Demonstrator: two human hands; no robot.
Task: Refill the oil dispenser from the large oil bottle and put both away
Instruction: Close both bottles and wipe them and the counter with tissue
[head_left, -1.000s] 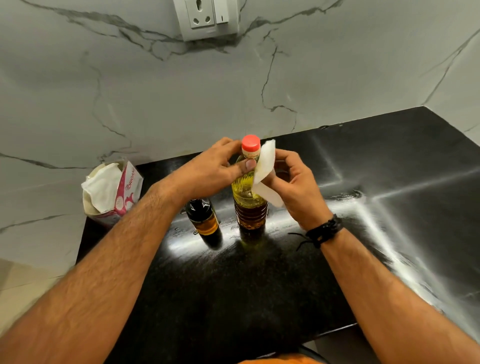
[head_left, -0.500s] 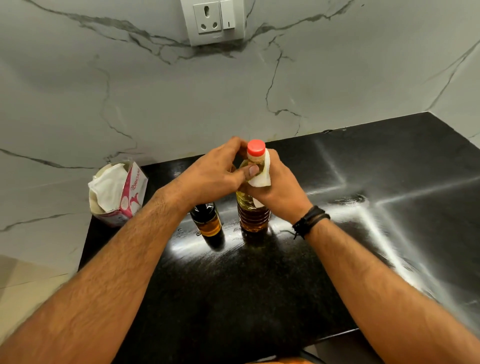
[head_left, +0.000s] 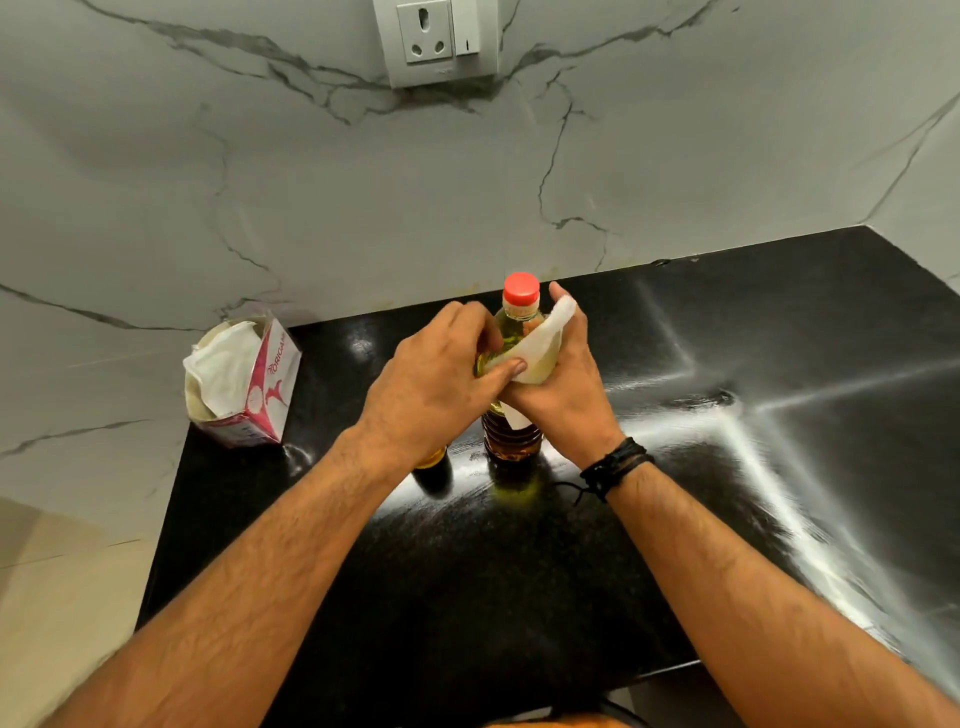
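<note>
The large oil bottle (head_left: 514, 441), clear with yellow oil and a red cap, stands upright on the black counter (head_left: 519, 571). My left hand (head_left: 436, 384) grips its upper body from the left. My right hand (head_left: 558, 384) holds a white tissue (head_left: 535, 358) wrapped against the bottle's shoulder on the right. The small dark oil dispenser (head_left: 434, 460) stands just left of the bottle, mostly hidden under my left wrist.
A torn pink-and-white tissue box (head_left: 244, 384) sits at the counter's back left corner. A wall socket (head_left: 436, 39) is on the marble wall above. The counter's left edge and front edge are close by.
My right hand has slid the tissue down from the bottle's neck to its shoulder, and my left hand has dropped lower, now covering the dispenser.
</note>
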